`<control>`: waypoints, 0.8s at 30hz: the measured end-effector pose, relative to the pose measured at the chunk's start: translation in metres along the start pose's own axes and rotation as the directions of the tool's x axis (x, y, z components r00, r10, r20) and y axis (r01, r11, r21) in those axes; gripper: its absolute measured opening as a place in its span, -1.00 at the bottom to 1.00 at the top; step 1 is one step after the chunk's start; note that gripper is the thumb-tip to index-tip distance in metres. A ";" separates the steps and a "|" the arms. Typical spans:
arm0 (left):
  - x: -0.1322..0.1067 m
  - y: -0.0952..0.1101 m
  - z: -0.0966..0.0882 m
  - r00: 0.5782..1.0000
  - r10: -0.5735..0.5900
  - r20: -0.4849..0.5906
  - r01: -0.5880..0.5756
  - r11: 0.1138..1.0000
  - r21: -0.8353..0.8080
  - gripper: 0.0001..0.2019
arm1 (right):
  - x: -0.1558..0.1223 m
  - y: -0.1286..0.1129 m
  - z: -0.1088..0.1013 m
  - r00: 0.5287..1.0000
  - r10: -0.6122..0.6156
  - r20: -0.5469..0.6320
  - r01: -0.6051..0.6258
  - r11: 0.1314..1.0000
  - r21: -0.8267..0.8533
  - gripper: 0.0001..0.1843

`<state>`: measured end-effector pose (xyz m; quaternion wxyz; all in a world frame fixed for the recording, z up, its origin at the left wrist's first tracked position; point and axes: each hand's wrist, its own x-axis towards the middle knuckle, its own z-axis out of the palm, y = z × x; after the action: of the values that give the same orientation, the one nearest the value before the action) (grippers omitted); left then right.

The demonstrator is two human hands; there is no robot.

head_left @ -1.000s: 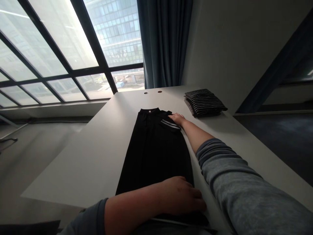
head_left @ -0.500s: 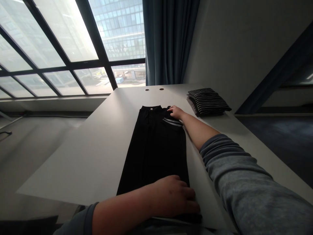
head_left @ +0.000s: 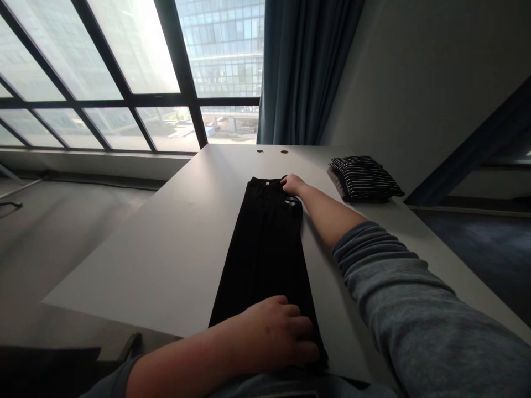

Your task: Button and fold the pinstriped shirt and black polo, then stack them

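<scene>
A black garment (head_left: 265, 249) lies folded into a long narrow strip down the middle of the white table (head_left: 174, 249). Its collar end points toward the window, and a white-striped sleeve cuff shows near the far right. My left hand (head_left: 274, 337) rests on the near hem with fingers curled over the right edge of the cloth. My right hand (head_left: 292, 184) reaches to the far end and pinches the cloth beside the collar. Both arms wear grey sleeves.
A folded black-and-white striped garment (head_left: 365, 177) sits at the table's far right, near the wall. Two round cable holes (head_left: 271, 151) mark the far edge. Large windows and a dark blue curtain (head_left: 298, 72) stand behind the table.
The right side of the black garment has been drawn inward to the left, making the strip narrower. My right hand moved to the collar and closed on it. My left hand slid left along the hem.
</scene>
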<state>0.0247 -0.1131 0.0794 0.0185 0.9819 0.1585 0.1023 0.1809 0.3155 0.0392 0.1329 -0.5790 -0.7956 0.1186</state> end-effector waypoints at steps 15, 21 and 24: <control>-0.057 -0.013 0.015 0.986 -0.146 0.081 0.151 0.987 -0.059 -0.94 | 0.008 -0.045 0.065 0.997 0.080 0.000 -0.079 0.993 -0.092 -0.46; -0.062 -0.013 0.016 0.968 -0.172 0.181 0.205 0.962 -0.180 -0.79 | -0.007 -0.045 0.090 0.999 0.044 -0.001 -0.044 0.992 -0.114 -0.41; -0.061 -0.014 0.020 0.978 -0.145 0.152 0.172 0.968 -0.182 -0.72 | -0.010 -0.047 0.097 0.999 0.048 -0.011 -0.049 0.987 -0.150 -0.38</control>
<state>-0.0316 -0.1190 0.0470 0.1333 0.9642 0.2241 0.0475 0.1085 0.2887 -0.0362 0.0888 -0.6069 -0.7876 0.0594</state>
